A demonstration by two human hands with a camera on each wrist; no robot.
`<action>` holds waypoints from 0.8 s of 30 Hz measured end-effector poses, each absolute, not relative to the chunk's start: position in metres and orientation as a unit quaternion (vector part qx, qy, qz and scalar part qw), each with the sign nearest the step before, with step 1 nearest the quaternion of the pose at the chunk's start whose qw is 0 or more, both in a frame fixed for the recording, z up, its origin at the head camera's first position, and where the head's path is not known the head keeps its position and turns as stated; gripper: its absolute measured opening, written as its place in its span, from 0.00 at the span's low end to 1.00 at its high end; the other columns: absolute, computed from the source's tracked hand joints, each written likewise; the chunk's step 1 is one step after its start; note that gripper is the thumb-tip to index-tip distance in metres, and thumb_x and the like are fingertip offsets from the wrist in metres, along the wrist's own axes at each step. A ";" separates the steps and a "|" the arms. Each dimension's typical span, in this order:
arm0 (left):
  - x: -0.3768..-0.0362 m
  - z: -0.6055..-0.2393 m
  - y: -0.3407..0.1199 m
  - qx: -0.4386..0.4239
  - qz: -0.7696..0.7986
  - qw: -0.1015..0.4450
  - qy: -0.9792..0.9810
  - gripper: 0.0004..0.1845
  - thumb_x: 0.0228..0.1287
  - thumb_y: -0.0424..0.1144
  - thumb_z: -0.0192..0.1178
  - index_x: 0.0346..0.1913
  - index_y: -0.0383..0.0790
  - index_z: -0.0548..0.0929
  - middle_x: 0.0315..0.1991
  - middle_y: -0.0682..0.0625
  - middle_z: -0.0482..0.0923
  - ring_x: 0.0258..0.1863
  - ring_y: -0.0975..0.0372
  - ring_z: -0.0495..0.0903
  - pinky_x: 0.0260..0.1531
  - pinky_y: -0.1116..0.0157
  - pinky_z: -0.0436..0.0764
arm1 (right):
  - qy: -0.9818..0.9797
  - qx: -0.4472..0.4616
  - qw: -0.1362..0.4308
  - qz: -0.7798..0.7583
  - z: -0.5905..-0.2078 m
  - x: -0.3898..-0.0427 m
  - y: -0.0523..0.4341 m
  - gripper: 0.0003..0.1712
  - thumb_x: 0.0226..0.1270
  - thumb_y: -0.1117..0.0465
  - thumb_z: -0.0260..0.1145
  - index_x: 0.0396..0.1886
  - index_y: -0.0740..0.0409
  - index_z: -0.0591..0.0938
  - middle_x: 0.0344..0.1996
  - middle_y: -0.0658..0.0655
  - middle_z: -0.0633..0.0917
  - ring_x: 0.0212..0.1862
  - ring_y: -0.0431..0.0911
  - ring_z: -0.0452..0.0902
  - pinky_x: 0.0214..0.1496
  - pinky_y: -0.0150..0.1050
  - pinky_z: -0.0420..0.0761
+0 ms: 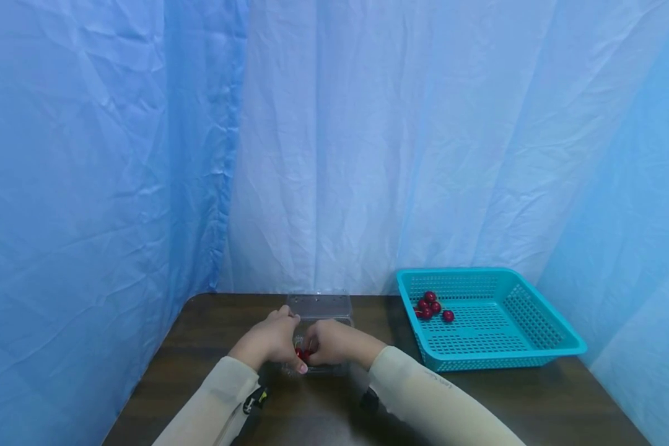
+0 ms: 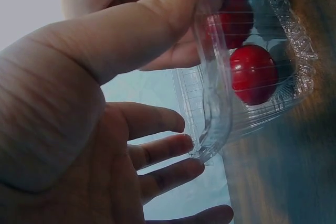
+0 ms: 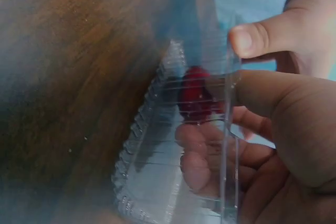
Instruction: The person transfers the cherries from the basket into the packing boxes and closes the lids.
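Note:
A clear plastic clamshell box (image 1: 319,306) lies between both hands with its lid raised at the back. Cherries sit inside it; the left wrist view shows a bright red cherry (image 2: 254,74) and a darker one (image 2: 237,20) through the wall. My left hand (image 1: 272,337) is at the box's left side, fingers extended and spread, thumb along the rim. From the right, my right hand (image 1: 334,344) reaches over the rim into the box. Its curled fingers and thumb close about a cherry (image 3: 195,95), low over the base and partly hidden by the thumb.
To the right stands a turquoise plastic basket (image 1: 513,362) with several cherries (image 1: 426,308) in its left part. Dark wooden table (image 1: 212,359) lies under everything. Light blue cloth (image 1: 357,155) hangs behind and at both sides.

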State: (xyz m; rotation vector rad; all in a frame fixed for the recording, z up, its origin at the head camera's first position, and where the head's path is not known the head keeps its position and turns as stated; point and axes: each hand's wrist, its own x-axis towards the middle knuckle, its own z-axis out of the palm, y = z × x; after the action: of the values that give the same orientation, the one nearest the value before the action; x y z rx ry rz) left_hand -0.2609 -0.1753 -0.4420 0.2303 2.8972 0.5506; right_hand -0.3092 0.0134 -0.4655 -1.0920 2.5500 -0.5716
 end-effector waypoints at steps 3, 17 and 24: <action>-0.261 -0.442 -0.175 0.078 0.191 0.092 0.974 0.64 0.42 0.52 0.96 0.82 0.33 0.76 0.77 0.38 0.74 0.76 0.42 0.75 0.68 0.35 0.86 | 0.884 -0.392 0.157 -0.200 -0.469 -0.310 0.013 0.05 0.73 0.60 0.82 0.45 0.48 0.96 0.38 0.43 0.95 0.38 0.32 0.88 0.46 0.29 0.91; -0.264 -0.442 -0.173 0.073 0.173 0.099 0.977 0.63 0.44 0.55 0.95 0.83 0.34 0.76 0.78 0.36 0.73 0.76 0.41 0.75 0.69 0.33 0.86 | 0.900 -0.366 0.151 -0.182 -0.441 -0.306 0.032 0.11 0.77 0.58 0.78 0.55 0.50 0.95 0.45 0.45 0.95 0.42 0.35 0.89 0.49 0.35 0.93; -0.265 -0.444 -0.172 0.061 0.163 0.098 0.980 0.64 0.43 0.56 0.96 0.83 0.35 0.76 0.80 0.36 0.71 0.78 0.40 0.73 0.70 0.32 0.84 | 0.913 -0.350 0.121 -0.170 -0.403 -0.306 0.057 0.13 0.80 0.55 0.76 0.59 0.49 0.94 0.48 0.47 0.95 0.46 0.37 0.91 0.53 0.40 0.94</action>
State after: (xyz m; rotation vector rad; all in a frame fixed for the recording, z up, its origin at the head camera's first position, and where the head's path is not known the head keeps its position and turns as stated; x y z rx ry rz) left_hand -0.2650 -0.1720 -0.4435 0.1809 2.8997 0.4813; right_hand -0.3062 0.0569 -0.4029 -1.0223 2.6676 -0.4953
